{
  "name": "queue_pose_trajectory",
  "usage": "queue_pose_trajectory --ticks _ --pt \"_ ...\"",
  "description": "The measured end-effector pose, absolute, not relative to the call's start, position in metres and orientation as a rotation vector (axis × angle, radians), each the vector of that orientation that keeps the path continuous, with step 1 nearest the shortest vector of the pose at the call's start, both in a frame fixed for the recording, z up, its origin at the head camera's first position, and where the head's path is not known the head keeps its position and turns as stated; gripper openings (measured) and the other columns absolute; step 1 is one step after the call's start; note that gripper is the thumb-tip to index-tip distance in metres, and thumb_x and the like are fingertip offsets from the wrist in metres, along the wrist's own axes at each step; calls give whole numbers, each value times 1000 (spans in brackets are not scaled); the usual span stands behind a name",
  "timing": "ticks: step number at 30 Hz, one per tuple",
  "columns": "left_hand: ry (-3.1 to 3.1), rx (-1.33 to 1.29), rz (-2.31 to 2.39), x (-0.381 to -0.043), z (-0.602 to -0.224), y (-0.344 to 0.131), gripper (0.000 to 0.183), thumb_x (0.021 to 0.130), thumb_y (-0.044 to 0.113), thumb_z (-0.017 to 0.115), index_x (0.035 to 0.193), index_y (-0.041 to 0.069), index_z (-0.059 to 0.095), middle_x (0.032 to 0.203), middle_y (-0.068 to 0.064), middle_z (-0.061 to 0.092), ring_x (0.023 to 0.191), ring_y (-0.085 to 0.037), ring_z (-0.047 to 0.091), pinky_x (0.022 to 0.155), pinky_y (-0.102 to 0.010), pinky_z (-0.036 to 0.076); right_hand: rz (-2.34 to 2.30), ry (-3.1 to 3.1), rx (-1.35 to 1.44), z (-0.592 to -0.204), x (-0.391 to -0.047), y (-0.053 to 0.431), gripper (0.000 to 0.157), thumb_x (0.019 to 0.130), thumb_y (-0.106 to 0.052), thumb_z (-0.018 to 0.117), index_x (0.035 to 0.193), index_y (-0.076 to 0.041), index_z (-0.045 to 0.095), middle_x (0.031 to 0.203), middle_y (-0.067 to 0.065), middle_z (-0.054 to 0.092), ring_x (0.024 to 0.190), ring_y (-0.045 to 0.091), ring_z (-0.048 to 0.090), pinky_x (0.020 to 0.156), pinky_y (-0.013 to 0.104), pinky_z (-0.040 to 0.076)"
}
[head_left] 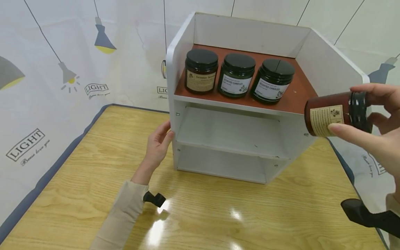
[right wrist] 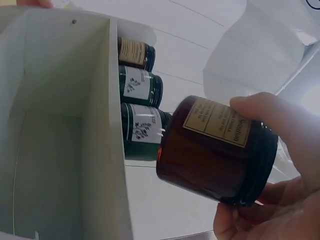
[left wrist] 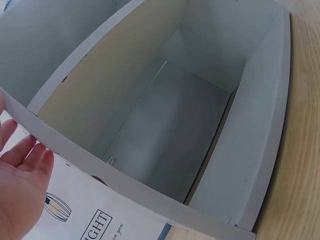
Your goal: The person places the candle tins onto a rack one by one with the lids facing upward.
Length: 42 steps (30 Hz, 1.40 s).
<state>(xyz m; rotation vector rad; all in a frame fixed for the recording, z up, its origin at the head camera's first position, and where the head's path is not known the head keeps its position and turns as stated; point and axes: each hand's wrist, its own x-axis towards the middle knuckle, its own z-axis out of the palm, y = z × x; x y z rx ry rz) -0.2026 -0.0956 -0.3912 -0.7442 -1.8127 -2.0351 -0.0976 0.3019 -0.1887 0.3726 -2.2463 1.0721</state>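
My right hand [head_left: 382, 128] holds a brown candle jar [head_left: 328, 113] by its black lid end, tipped on its side, just off the right front of a white shelf unit [head_left: 231, 108]. In the right wrist view the same jar [right wrist: 210, 150] shows its tan label, with the thumb across it. My left hand [head_left: 158, 144] rests its fingers on the unit's left side panel. On the red-brown top stand a brown candle jar [head_left: 201, 81] with a tan label, and two dark green candle jars, one in the middle [head_left: 235, 83] and one at right [head_left: 271, 88].
Below the top are a middle shelf [head_left: 231, 130] and a bottom shelf [head_left: 218, 163], both bare. The unit stands on a wood-grain table [head_left: 203, 211]. Raised panels edge the top at back and sides. A printed lamp-pattern cloth [head_left: 131, 69] hangs behind.
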Motion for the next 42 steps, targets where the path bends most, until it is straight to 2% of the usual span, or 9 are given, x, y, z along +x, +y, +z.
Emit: queue_pose_trajectory --ticks 3,7,15,18,25,32,36,39,42 --pt "-1816 -741 -2029 -202 -392 -96 43 97 10 51 131 -15 41 128 4 53 122 -11 47 98 -25 42 875 -2349 389 -182 -102 306 76 61 19 75 129 -9 55 98 -11 54 87 8 45 65 10 36" --pt "-1813 -738 -2033 -202 -391 -96 45 97 13 51 131 -15 41 128 2 53 122 -12 47 98 -25 42 733 -2391 464 -178 -109 311 77 61 14 78 130 -11 54 101 -15 52 87 5 45 66 10 35" --pt "-1795 -753 -2043 -202 -391 -96 42 96 8 51 129 -17 41 126 9 54 122 -11 47 98 -25 42 610 -2461 446 -169 -126 316 76 64 2 83 132 -16 53 103 -24 47 93 -3 44 71 9 33" --pt "-1802 -754 -2040 -202 -391 -96 43 97 9 51 130 -16 41 126 11 54 122 -11 47 99 -26 41 573 -2487 440 -165 -131 318 78 63 -2 85 132 -16 52 103 -24 46 93 -4 42 72 7 33" --pt "-1815 -758 -2029 -203 -390 -96 45 97 13 52 131 -15 41 127 10 53 123 -11 46 100 -26 40 513 -2568 477 -158 -143 323 77 63 -5 86 132 -7 50 105 -24 43 94 -4 40 74 6 32" --pt "-1817 -749 -2026 -203 -391 -96 43 97 11 51 130 -16 42 127 8 54 122 -10 47 99 -24 41 431 -2703 423 -149 -157 322 76 64 -21 87 130 -12 51 103 -13 48 90 -3 39 74 10 33" --pt "-1813 -748 -2025 -202 -391 -96 42 97 9 51 129 -16 42 126 12 54 122 -10 47 98 -24 41 418 -2803 356 -141 -167 322 79 62 -30 89 129 -14 51 103 -1 51 79 -3 47 62 15 37" --pt "-1807 -753 -2030 -202 -391 -96 39 97 4 49 129 -16 41 125 13 54 122 -10 47 98 -24 41 338 -2865 360 -134 -173 317 80 61 -35 88 129 -13 51 106 4 53 74 4 53 53 16 40" --pt "-1795 -756 -2035 -202 -391 -95 40 96 5 50 129 -17 41 126 10 54 122 -10 47 98 -24 41 259 -2904 361 -129 -176 311 81 60 -37 88 128 -12 51 109 6 55 72 -1 53 51 17 42"
